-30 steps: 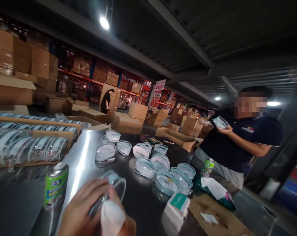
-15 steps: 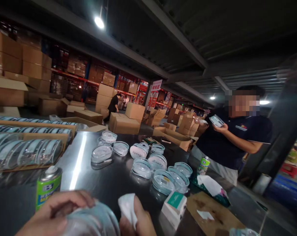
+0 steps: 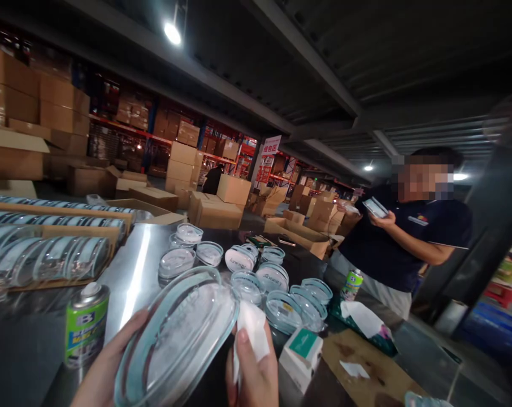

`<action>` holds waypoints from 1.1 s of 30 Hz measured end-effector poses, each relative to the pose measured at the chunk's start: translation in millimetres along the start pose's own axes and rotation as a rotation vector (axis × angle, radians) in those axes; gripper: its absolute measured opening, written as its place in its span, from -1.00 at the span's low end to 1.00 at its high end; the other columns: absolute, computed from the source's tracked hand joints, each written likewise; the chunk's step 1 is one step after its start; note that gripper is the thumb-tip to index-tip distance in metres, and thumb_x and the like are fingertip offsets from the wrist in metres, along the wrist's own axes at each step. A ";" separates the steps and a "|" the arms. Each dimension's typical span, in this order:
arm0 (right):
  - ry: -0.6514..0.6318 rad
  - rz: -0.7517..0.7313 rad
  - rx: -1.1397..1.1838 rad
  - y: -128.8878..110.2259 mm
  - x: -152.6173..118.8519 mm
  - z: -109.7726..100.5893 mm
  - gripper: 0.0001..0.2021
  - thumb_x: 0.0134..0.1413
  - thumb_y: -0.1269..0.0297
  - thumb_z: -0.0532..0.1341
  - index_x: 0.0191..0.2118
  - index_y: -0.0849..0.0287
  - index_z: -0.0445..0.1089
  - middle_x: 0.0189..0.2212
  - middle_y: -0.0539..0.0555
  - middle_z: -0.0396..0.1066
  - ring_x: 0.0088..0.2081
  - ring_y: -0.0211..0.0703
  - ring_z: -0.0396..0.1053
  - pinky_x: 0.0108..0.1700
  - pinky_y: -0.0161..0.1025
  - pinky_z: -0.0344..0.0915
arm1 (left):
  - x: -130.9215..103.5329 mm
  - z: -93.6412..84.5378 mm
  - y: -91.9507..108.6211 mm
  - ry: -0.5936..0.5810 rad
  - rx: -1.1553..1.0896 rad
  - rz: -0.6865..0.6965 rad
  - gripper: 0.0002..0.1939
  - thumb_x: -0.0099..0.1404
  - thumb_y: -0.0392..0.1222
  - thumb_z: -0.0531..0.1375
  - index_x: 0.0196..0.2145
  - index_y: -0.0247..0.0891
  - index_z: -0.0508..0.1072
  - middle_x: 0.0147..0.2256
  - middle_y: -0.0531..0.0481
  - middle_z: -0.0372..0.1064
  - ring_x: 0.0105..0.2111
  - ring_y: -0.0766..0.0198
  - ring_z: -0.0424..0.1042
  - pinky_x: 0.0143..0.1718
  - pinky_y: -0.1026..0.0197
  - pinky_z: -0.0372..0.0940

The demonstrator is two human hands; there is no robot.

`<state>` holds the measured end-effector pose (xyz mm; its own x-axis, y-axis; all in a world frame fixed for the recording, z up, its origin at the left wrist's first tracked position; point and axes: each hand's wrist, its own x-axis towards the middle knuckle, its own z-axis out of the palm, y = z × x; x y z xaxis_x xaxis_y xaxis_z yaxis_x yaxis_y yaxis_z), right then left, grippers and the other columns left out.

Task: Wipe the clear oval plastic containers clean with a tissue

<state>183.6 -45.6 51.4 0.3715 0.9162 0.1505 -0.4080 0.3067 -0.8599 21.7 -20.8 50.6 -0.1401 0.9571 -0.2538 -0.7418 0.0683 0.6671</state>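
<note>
My left hand (image 3: pixel 112 353) grips a clear oval container with a teal rim (image 3: pixel 183 333) by its left side, tilted up in front of me. In my right hand (image 3: pixel 254 364) a folded white tissue (image 3: pixel 254 333) is pinched, touching or very near the container's right edge. Just left of my left hand stands a green spray can (image 3: pixel 86 325) with a white top. To the right of my right hand sits a white and green box (image 3: pixel 300 359). Several similar oval containers (image 3: pixel 283 312) lie on the dark metal table (image 3: pixel 129 282) beyond my hands.
Rows of similar containers (image 3: pixel 48 257) stand in cardboard at the left. On the right are another green can (image 3: pixel 351 284), a tissue pack (image 3: pixel 361 319) and a stained cardboard sheet (image 3: pixel 366 370). Across the table a person (image 3: pixel 408 237) holds a container. Cardboard boxes (image 3: pixel 220 209) fill the background.
My left hand has raised and turned the container so its broad face shows. My right hand with the tissue has moved right and up to the container's edge. A distant person has moved behind boxes.
</note>
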 end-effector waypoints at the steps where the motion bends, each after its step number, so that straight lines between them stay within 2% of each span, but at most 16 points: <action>1: -0.014 0.006 -0.015 1.0 1.2 -1.3 -0.36 -0.08 -0.14 0.31 0.00 0.19 0.18 -0.78 -0.18 0.16 -0.79 -0.46 -0.12 -0.72 -0.47 -0.27 | -0.3 0.6 2.0 0.004 -0.014 -0.008 -0.68 -0.04 -0.17 0.41 -0.27 -0.27 0.58 -0.36 0.02 0.61 -0.38 0.10 0.59 -0.43 0.27 0.49; 3: -0.038 0.003 -0.053 2.8 3.3 -1.6 -0.38 -0.03 -0.14 0.28 0.02 0.20 0.19 -0.84 -0.26 -0.01 -0.78 -0.45 -0.21 -0.72 -0.47 -0.29 | 3.2 -4.4 3.9 -0.004 -0.010 0.020 -0.62 0.03 -0.09 0.39 -0.16 -0.18 0.54 -0.25 0.07 0.60 -0.30 0.16 0.59 -0.39 0.34 0.48; 7: 0.009 -0.059 -0.086 5.0 8.2 2.9 -0.35 -0.08 -0.16 0.30 0.03 0.16 0.17 -0.73 -0.21 0.13 -0.76 -0.46 -0.18 -0.72 -0.45 -0.22 | 8.7 -15.0 3.2 -0.052 0.128 0.165 -0.43 0.05 0.02 0.40 0.01 -0.12 0.45 -0.09 0.05 0.54 -0.06 0.11 0.51 -0.28 0.40 0.45; 9: 0.039 -0.076 -0.061 6.6 12.8 3.3 -0.34 -0.05 -0.15 0.30 0.06 0.14 0.14 -0.70 -0.23 0.12 -0.74 -0.46 -0.14 -0.71 -0.47 -0.20 | 4.6 -11.7 0.4 -0.127 0.158 0.213 -0.31 0.05 0.09 0.38 0.13 -0.07 0.36 0.03 0.00 0.47 0.05 -0.01 0.43 -0.17 0.28 0.45; 11: 0.033 -0.046 -0.009 8.8 18.9 1.2 -0.38 0.00 -0.14 0.27 0.05 0.13 0.13 -0.73 -0.26 0.04 -0.74 -0.46 -0.14 -0.70 -0.49 -0.20 | -2.9 -4.8 -5.8 -0.229 0.158 0.229 -0.10 0.00 0.14 0.38 0.26 0.06 0.16 0.14 -0.01 0.37 0.15 -0.12 0.31 0.02 0.06 0.38; 13: 0.033 -0.006 0.029 10.7 24.6 -2.0 -0.45 0.02 -0.13 0.25 -0.03 0.13 0.14 -0.75 -0.29 -0.05 -0.73 -0.45 -0.16 -0.69 -0.50 -0.19 | -10.8 1.5 -14.9 -0.349 0.159 0.221 0.16 -0.13 0.16 0.44 0.33 0.14 -0.06 0.20 -0.02 0.28 0.22 -0.20 0.20 0.15 -0.13 0.23; 16: 0.056 0.003 -0.017 10.2 28.5 -4.7 -0.47 -0.02 -0.17 0.24 -0.11 0.13 0.15 -0.76 -0.30 -0.10 -0.73 -0.44 -0.18 -0.71 -0.49 -0.20 | -16.8 6.6 -26.8 -0.506 0.175 0.200 0.42 -0.33 0.06 0.54 0.34 0.18 -0.21 0.24 -0.07 0.22 0.26 -0.23 0.10 0.20 -0.21 0.11; 18: 0.057 -0.004 -0.077 7.2 27.1 -4.1 -0.45 -0.02 -0.17 0.25 -0.09 0.15 0.17 -0.79 -0.29 -0.05 -0.75 -0.43 -0.16 -0.73 -0.49 -0.20 | -14.3 8.1 -28.6 -0.506 0.125 0.231 0.36 -0.28 -0.01 0.54 0.34 0.10 -0.15 0.26 -0.10 0.17 0.28 -0.17 0.08 0.24 -0.11 0.07; 21: 0.049 -0.026 -0.204 0.9 22.2 -1.8 -0.43 -0.02 -0.13 0.28 -0.05 0.18 0.20 -0.82 -0.22 0.08 -0.77 -0.41 -0.06 -0.72 -0.51 -0.14 | -3.5 7.8 -22.6 -0.452 0.001 0.213 0.08 -0.10 -0.04 0.48 0.30 -0.09 0.05 0.25 -0.16 0.19 0.26 -0.12 0.14 0.22 0.03 0.12; 24: 0.058 -0.062 -0.324 -4.3 17.5 0.5 -0.42 -0.02 -0.14 0.27 -0.01 0.18 0.21 -0.82 -0.18 0.13 -0.76 -0.37 0.02 -0.72 -0.50 -0.07 | 7.3 4.3 -15.5 -0.403 -0.072 0.106 -0.09 0.04 -0.07 0.42 0.26 -0.16 0.10 0.13 -0.21 0.35 0.06 -0.09 0.41 -0.01 0.06 0.37; 26: 0.058 -0.067 -0.353 -7.1 15.3 2.0 -0.46 0.00 -0.14 0.26 -0.06 0.17 0.23 -0.83 -0.19 0.10 -0.76 -0.36 0.03 -0.71 -0.48 -0.05 | 11.1 2.0 -13.7 -0.377 -0.087 0.053 -0.17 0.11 -0.07 0.38 0.26 -0.16 0.11 0.04 -0.21 0.43 -0.13 0.00 0.53 -0.21 0.13 0.46; 30: 0.101 -0.090 -0.307 -12.5 14.1 2.2 -0.50 -0.07 -0.12 0.31 -0.16 0.15 0.27 -0.65 -0.11 0.30 -0.73 -0.42 0.03 -0.72 -0.46 -0.03 | 10.5 1.5 -14.8 -0.360 -0.059 -0.049 -0.31 0.22 -0.07 0.30 0.24 -0.13 0.15 -0.08 -0.13 0.50 -0.45 0.25 0.53 -0.52 0.28 0.42; 33: 0.144 -0.118 -0.236 -13.3 19.4 -4.9 -0.48 -0.12 -0.12 0.35 -0.14 0.10 0.26 -0.56 -0.12 0.34 -0.72 -0.44 0.05 -0.73 -0.47 -0.02 | 8.2 3.0 -14.8 -0.362 -0.051 -0.095 -0.33 0.23 -0.05 0.28 0.23 -0.15 0.17 -0.09 -0.13 0.49 -0.51 0.31 0.49 -0.54 0.29 0.38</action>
<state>200.4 -33.2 63.3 0.5264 0.8264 0.1997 -0.1564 0.3251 -0.9327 33.5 -13.2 40.8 0.1652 0.9853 -0.0424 -0.7733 0.1561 0.6144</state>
